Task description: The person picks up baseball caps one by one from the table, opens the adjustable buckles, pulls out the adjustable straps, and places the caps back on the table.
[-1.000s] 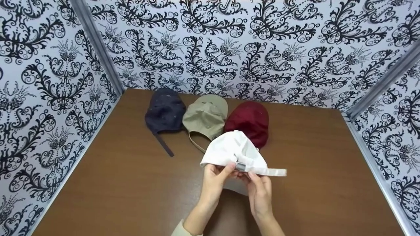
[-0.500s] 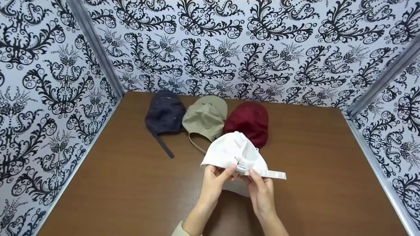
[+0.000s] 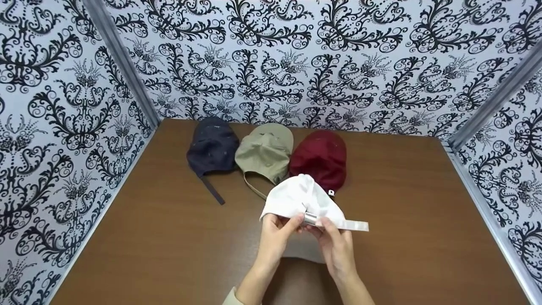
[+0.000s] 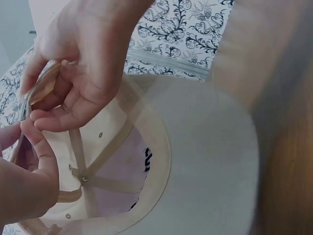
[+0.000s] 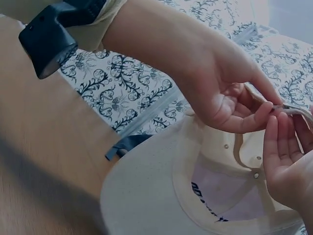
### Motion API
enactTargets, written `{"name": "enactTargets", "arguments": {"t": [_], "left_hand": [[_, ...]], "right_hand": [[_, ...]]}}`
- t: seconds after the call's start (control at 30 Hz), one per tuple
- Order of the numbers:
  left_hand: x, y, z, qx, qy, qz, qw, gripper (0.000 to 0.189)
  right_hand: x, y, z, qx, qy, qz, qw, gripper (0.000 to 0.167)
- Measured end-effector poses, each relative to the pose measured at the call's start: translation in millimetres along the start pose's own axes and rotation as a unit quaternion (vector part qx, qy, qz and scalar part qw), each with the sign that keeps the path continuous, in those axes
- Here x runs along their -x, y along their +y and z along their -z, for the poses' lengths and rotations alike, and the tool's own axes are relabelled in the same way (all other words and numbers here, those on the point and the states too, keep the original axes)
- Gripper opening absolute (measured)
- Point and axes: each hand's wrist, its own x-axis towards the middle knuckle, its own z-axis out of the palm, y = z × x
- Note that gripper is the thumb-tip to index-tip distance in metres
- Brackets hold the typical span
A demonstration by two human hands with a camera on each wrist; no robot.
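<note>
A white baseball cap [image 3: 290, 197] is held up in both hands over the table, its back facing me and its brim [image 3: 302, 248] showing below. My left hand [image 3: 275, 233] pinches the back edge beside a silver buckle [image 3: 310, 218], thumb on the outside. With thumb and fingers, my right hand [image 3: 336, 243] grips the strap [image 3: 358, 225] just right of the buckle, and the strap's free end sticks out rightward. From below, the left wrist view shows the cream inside of the cap [image 4: 105, 161]; both hands' fingertips meet at the strap.
Behind the white cap, a navy cap [image 3: 214, 146], a khaki cap [image 3: 266, 154] and a dark red cap [image 3: 319, 154] lie in a row on the brown table [image 3: 178, 245]. The white cap overlaps the red one in view. Patterned walls [image 3: 271, 55] enclose the table's back and sides.
The white cap has tipped and sunk slightly, so more brim shows below the hands. A white tag on the red cap has come into fuller view. Both hands keep their grip at the buckle.
</note>
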Motion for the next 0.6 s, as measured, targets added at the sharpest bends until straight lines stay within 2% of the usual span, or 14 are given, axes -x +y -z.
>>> {"name": "enactTargets", "arguments": {"t": [0.1, 0.23, 0.3, 0.4, 0.5, 0.6], "left_hand": [[-1.4, -1.2, 1.7, 0.013, -0.006, 0.016, 0.9998, 0.019], [-2.6, -2.6, 3.7, 0.077, -0.031, 0.054, 0.9951, 0.016], [-2.7, -2.6, 4.1, 0.119, -0.042, 0.072, 0.9894, 0.014], [-3.7, -1.0, 4.8, 0.165, -0.051, 0.087, 0.9812, 0.012], [-4.3, 0.2, 4.6, 0.179, -0.050, 0.092, 0.9782, 0.012], [-4.6, 0.3, 3.6, 0.176, -0.043, 0.089, 0.9793, 0.012]], "right_hand": [[0.3, -1, 2, -0.021, -0.009, 0.001, 0.9997, 0.024], [1.0, 0, 3, -0.038, -0.011, -0.007, 0.9992, 0.028], [1.2, 1, 5, -0.059, -0.032, -0.001, 0.9977, 0.030], [-0.3, 7, 10, -0.092, -0.086, 0.022, 0.9918, 0.037], [-1.1, 10, 12, -0.104, -0.116, 0.035, 0.9872, 0.041], [-2.1, 12, 12, -0.109, -0.118, 0.043, 0.9860, 0.041]]}}
